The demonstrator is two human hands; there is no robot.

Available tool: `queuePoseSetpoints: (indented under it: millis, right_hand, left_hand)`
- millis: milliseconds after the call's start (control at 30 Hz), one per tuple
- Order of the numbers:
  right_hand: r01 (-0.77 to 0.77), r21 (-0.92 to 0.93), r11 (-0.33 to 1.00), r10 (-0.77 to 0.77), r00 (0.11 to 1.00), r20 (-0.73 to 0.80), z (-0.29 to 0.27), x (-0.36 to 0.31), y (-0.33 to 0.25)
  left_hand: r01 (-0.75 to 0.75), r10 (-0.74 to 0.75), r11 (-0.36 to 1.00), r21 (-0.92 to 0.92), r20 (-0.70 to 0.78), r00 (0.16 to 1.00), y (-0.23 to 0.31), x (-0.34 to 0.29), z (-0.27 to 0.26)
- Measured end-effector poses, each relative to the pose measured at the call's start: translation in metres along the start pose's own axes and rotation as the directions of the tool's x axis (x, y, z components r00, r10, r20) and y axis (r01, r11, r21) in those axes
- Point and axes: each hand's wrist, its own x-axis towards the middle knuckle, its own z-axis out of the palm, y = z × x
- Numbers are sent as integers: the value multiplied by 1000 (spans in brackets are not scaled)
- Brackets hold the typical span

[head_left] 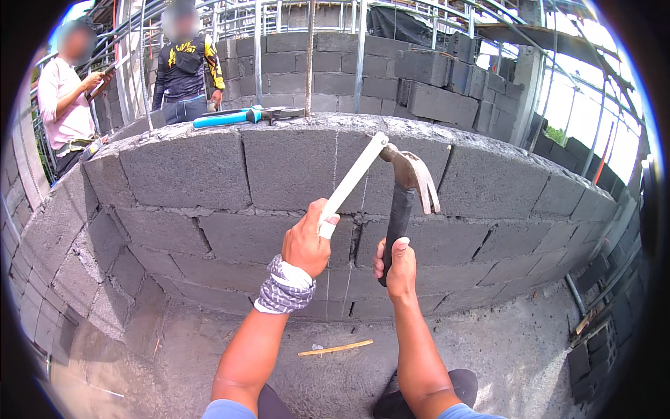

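Note:
My left hand [307,237], with a patterned cloth wrapped round the wrist, is closed round the lower end of a slim white bar [354,177]. The bar slants up to the right and has a small round spot at its top end; its exact kind I cannot make out. My right hand [399,269] grips the black handle of a claw hammer [399,209], held upright with the claw to the right. The hammer's striking face is close beside the bar's top end; whether they touch I cannot tell. Behind both is a grey concrete block wall [293,171].
Blue-handled pliers [248,116] lie on the wall's rough top. Steel bars [311,59] rise behind it. Two people stand beyond the wall at the far left, one in a pink top [59,91], one in dark clothing [185,70]. A wooden strip [336,348] lies on the floor.

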Motion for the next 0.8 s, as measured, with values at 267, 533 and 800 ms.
queuePoseSetpoints:
  millis: [267,533,800]
  right_hand:
    - [30,18,999,-30,1000,-7,6,-1,-15]
    - [31,14,999,-31,999,12,8,-1,-36]
    - [-10,28,1000,11,999,-49,-1,4,-39]
  left_hand:
    - [9,-8,999,35,-12,1000,2,-2,2]
    - [-1,1,1000,18,-15,1000,4,-2,0]
    - [39,-39,999,6,-9,999,6,-1,4]
